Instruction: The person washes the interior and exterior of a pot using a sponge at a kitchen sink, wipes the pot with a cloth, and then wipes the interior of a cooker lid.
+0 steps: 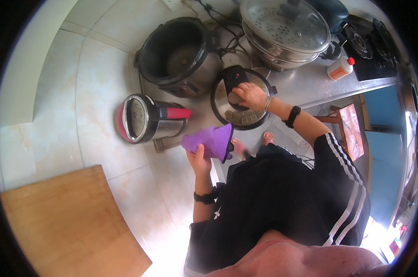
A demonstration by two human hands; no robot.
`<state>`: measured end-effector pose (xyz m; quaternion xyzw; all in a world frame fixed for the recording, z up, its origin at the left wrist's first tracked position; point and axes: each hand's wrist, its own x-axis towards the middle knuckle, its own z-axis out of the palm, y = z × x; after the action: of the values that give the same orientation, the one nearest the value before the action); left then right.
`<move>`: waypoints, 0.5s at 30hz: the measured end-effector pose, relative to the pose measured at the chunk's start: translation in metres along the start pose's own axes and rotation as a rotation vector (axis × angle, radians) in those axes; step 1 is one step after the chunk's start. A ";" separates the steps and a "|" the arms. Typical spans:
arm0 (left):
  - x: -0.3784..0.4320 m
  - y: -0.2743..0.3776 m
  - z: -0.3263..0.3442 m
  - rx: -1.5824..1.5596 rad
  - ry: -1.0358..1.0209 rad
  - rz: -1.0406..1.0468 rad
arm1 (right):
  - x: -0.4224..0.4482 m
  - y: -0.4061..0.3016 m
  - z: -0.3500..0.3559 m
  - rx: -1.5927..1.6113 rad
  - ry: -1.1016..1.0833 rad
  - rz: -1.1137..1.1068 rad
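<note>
A bunched purple cloth (209,140) with a dark edge is held in my left hand (199,161), thumb on top. My right hand (254,97) grips the black handle (236,78) of a round metal pressure cooker lid (261,83) with a black rim. I cannot tell whether the lid rests on the counter or is lifted off it. The cloth is just in front of the lid, apart from it. Behind the lid, the electric pressure cooker body (181,55) stands uncovered, with a dark interior.
A steel and black appliance with a red handle (176,113) is on the left. A glass-lidded steamer pot (285,38), cables (229,39), a red-capped white bottle (340,69) and a gas stove (368,52) occupy the steel counter (299,88). A wooden stool (349,131) stands below; a wooden board (70,221) lies lower left.
</note>
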<state>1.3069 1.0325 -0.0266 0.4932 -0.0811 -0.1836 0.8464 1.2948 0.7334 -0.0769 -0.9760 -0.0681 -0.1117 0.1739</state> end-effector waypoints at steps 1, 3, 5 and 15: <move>0.001 0.000 0.008 0.002 0.007 -0.006 | 0.000 0.008 -0.005 -0.009 -0.011 -0.001; 0.006 -0.006 0.022 0.008 -0.029 -0.011 | -0.004 0.012 -0.012 -0.055 0.031 -0.026; 0.011 -0.010 0.038 0.001 -0.094 -0.038 | -0.008 0.010 -0.018 -0.116 0.123 -0.050; 0.038 -0.071 0.120 0.271 -0.361 -0.261 | -0.096 -0.031 -0.063 1.594 -0.067 0.311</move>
<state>1.2876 0.8891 -0.0292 0.5677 -0.1903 -0.3635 0.7137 1.1845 0.7310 -0.0323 -0.5599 0.0040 0.0249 0.8282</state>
